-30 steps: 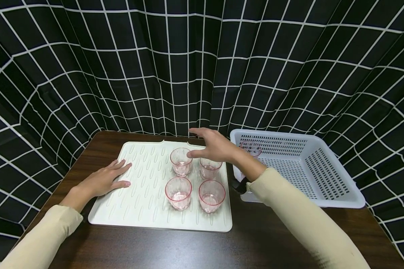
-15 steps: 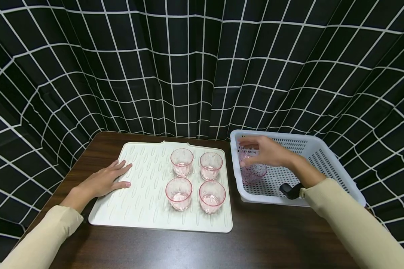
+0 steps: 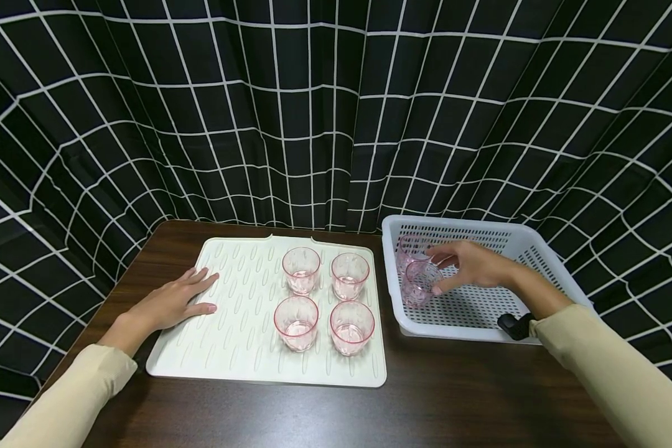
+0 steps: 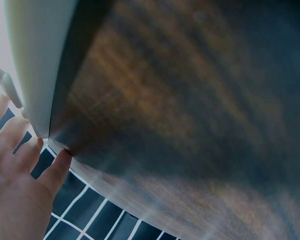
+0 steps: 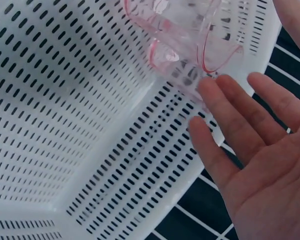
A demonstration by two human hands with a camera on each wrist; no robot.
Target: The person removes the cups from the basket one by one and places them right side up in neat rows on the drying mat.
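Note:
My left hand (image 3: 170, 302) lies flat with spread fingers on the left edge of a white ridged drying mat (image 3: 229, 317). Several pink-rimmed clear glasses, among them a front one (image 3: 297, 326) and a back one (image 3: 350, 277), stand upright on the mat's right half. Inside the pale plastic basket (image 3: 453, 331), my right hand (image 3: 473, 264) hovers beside the nearer of two more glasses, thumb and fingers apart around its right side. In the right wrist view, the fingers sit just off that glass (image 5: 177, 30); contact cannot be made out.
A dark wooden table (image 3: 246, 410) carries the mat and, to its right, the basket. Behind and at both sides hangs a black curtain (image 3: 325, 112) with white grid lines. A black strap piece (image 3: 515, 326) shows at my right wrist, over the basket's front rim.
My right hand has gone from above the mat's back glasses into the basket, then slightly right and toward the nearer glass. The left hand stays put.

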